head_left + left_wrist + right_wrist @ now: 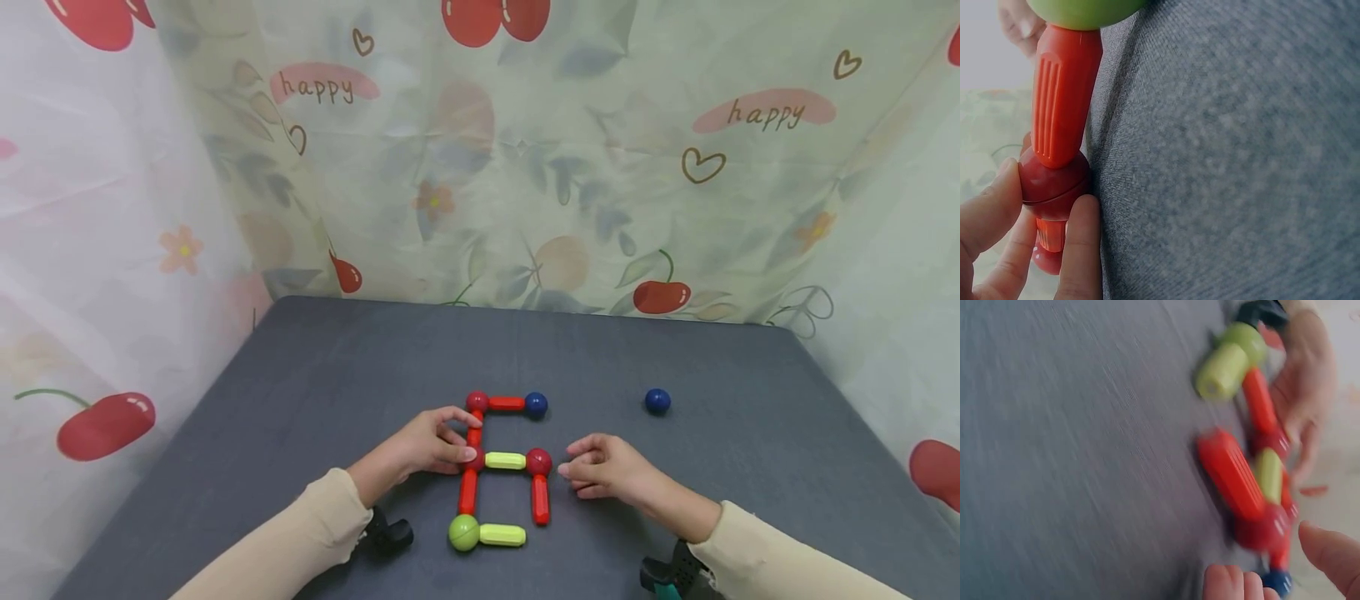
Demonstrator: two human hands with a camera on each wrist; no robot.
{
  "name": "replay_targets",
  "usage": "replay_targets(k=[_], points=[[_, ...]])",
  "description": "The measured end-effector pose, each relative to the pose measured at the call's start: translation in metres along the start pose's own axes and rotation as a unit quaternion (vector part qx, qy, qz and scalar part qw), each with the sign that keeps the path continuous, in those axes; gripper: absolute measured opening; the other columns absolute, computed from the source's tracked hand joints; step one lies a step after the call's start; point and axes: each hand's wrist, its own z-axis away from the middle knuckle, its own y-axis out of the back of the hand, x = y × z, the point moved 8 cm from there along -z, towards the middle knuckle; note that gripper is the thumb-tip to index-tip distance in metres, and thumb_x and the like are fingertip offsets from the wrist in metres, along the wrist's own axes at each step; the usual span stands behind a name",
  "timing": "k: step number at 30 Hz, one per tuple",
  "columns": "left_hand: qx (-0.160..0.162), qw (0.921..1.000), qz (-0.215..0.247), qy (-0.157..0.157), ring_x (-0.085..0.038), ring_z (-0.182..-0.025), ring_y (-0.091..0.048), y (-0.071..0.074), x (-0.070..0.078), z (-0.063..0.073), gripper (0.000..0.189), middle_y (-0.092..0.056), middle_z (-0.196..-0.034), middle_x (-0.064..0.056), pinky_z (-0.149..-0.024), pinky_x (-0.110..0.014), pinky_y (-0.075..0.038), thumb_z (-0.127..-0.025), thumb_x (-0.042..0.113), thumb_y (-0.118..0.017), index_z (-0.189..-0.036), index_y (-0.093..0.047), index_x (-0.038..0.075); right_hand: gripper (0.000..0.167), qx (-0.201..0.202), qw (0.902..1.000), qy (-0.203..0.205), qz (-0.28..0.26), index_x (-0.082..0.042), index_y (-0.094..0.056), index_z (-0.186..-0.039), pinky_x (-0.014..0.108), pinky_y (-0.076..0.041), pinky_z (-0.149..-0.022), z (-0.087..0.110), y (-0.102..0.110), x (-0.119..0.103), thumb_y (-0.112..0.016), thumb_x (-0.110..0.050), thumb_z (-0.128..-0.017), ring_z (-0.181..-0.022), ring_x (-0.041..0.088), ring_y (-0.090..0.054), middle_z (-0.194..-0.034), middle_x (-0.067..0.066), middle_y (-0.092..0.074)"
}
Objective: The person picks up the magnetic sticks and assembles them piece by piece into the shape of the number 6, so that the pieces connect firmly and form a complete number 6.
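Observation:
A flat figure of balls and rods lies on the grey table. My left hand (433,442) pinches its middle-left red ball (1057,178) between thumb and fingers. From that ball, one red rod (467,492) leads to a green ball (464,532) with a yellow-green rod (502,535). Another leads to the far red ball (477,402), joined by a red rod (507,403) to a blue ball (536,405). A yellow-green rod (506,461) reaches the right red ball (538,462), which bears a red rod (1230,474). Just right of it hovers my right hand (611,472), fingers loosely bent, holding nothing.
A loose blue ball (657,402) lies on the table (360,350) at the back right. Patterned curtains (510,233) hang behind the table and at both sides. A dark wrist device (390,533) sits below the left sleeve.

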Motion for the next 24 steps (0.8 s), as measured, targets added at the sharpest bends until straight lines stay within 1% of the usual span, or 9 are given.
replay_targets(k=[3, 5, 9, 12, 15, 17, 18, 20, 24], points=[[0.002, 1.0000, 0.000, 0.003, -0.016, -0.075, -0.063, 0.000, 0.000, 0.000, 0.041, -0.061, -0.090, -0.010, -0.073, -0.038, -0.058, -0.083, 0.003, -0.074, -0.122, -0.061, 0.011, 0.051, 0.042, 0.9982, 0.025, 0.035, 0.007, -0.049, -0.126, 0.036, -0.057, -0.077, -0.002, 0.024, -0.006, -0.071, -0.022, -0.090, -0.085, 0.017, -0.064, -0.103, 0.014, -0.063], [0.003, 1.0000, 0.000, 0.003, -0.016, -0.076, -0.063, 0.000, 0.000, 0.000, 0.041, -0.060, -0.091, -0.011, -0.073, -0.038, -0.058, -0.083, 0.004, -0.074, -0.122, -0.061, 0.011, 0.056, 0.069, 0.9941, 0.048, 0.068, 0.005, -0.048, -0.129, 0.038, -0.056, -0.080, -0.003, 0.041, -0.010, -0.071, -0.028, -0.089, -0.092, 0.020, -0.064, -0.110, 0.017, -0.063], [0.004, 1.0000, -0.002, 0.006, -0.017, -0.077, -0.063, -0.001, 0.000, 0.001, 0.042, -0.060, -0.092, -0.011, -0.074, -0.039, -0.058, -0.083, 0.004, -0.074, -0.122, -0.061, 0.013, 0.065, 0.126, 0.9786, 0.108, 0.121, 0.000, -0.043, -0.137, 0.044, -0.052, -0.088, -0.004, 0.075, -0.015, -0.069, -0.037, -0.090, -0.111, 0.032, -0.060, -0.128, 0.021, -0.056], [0.005, 1.0000, -0.004, 0.006, -0.017, -0.077, -0.063, -0.001, 0.000, 0.001, 0.042, -0.060, -0.092, -0.011, -0.074, -0.039, -0.058, -0.083, 0.004, -0.074, -0.122, -0.061, 0.013, 0.072, 0.169, 0.9648, 0.149, 0.137, -0.003, -0.037, -0.142, 0.051, -0.044, -0.098, -0.007, 0.099, -0.017, -0.068, -0.040, -0.090, -0.125, 0.039, -0.049, -0.138, 0.023, -0.048], [0.005, 0.9999, -0.006, 0.007, -0.017, -0.077, -0.063, 0.000, 0.000, 0.001, 0.042, -0.060, -0.093, -0.011, -0.074, -0.039, -0.058, -0.083, 0.004, -0.074, -0.122, -0.061, 0.013, 0.079, 0.196, 0.9547, 0.174, 0.140, -0.004, -0.030, -0.147, 0.056, -0.035, -0.106, -0.010, 0.117, -0.018, -0.070, -0.039, -0.088, -0.132, 0.042, -0.039, -0.144, 0.025, -0.040], [0.005, 0.9999, -0.007, 0.007, -0.017, -0.077, -0.063, 0.000, 0.000, 0.001, 0.042, -0.060, -0.093, -0.011, -0.074, -0.039, -0.058, -0.083, 0.005, -0.074, -0.122, -0.061, 0.013, 0.083, 0.203, 0.9526, 0.176, 0.143, -0.003, -0.026, -0.149, 0.058, -0.031, -0.108, -0.014, 0.126, -0.016, -0.071, -0.036, -0.088, -0.135, 0.043, -0.034, -0.147, 0.027, -0.035], [0.005, 0.9999, -0.007, 0.007, -0.017, -0.077, -0.063, 0.000, 0.000, 0.001, 0.042, -0.060, -0.093, -0.011, -0.074, -0.039, -0.058, -0.083, 0.005, -0.074, -0.122, -0.061, 0.013, 0.085, 0.203, 0.9532, 0.173, 0.143, -0.003, -0.025, -0.150, 0.058, -0.031, -0.108, -0.017, 0.129, -0.014, -0.072, -0.035, -0.088, -0.136, 0.043, -0.033, -0.148, 0.027, -0.034], [0.005, 0.9999, -0.007, 0.007, -0.017, -0.077, -0.063, 0.000, 0.000, 0.001, 0.042, -0.060, -0.093, -0.011, -0.074, -0.039, -0.058, -0.083, 0.005, -0.074, -0.122, -0.061, 0.013, 0.087, 0.198, 0.9563, 0.157, 0.148, -0.003, -0.023, -0.151, 0.059, -0.031, -0.108, -0.023, 0.134, -0.009, -0.072, -0.036, -0.087, -0.136, 0.045, -0.032, -0.149, 0.029, -0.032], [0.007, 0.9999, -0.007, 0.009, -0.018, -0.077, -0.063, 0.000, 0.000, 0.000, 0.041, -0.060, -0.092, -0.011, -0.074, -0.039, -0.058, -0.083, 0.004, -0.074, -0.121, -0.062, 0.013, 0.083, 0.179, 0.9644, 0.121, 0.153, -0.001, -0.024, -0.151, 0.060, -0.033, -0.106, -0.033, 0.141, 0.004, -0.071, -0.031, -0.089, -0.135, 0.048, -0.033, -0.148, 0.032, -0.031]])
